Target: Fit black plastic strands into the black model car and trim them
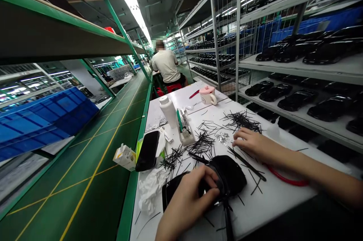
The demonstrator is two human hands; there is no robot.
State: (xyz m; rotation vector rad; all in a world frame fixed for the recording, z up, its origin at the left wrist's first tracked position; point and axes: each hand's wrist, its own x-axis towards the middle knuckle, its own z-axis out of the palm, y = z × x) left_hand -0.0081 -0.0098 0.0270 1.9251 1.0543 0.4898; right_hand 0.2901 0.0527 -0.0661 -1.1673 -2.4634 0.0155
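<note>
My left hand (189,199) is closed around a glossy black moulded car-body part (229,175) resting on the white table (278,195) near its front edge. My right hand (251,143) reaches forward, knuckles up, fingers curled and pinching at a small heap of shiny silver bits (223,137); what it holds is too small to make out. Thin black rods (241,120) lie scattered in several piles around both hands, and a few long ones cross the black part.
A phone (147,151), a small carton (124,156), crumpled tissue (151,190), a white bottle (168,111), a tool holder (185,127) and a pink-lidded mug (208,95) stand on the table. A green conveyor (93,158) runs left. Racks of black car shells (297,99) stand right. A seated person (167,65) works beyond.
</note>
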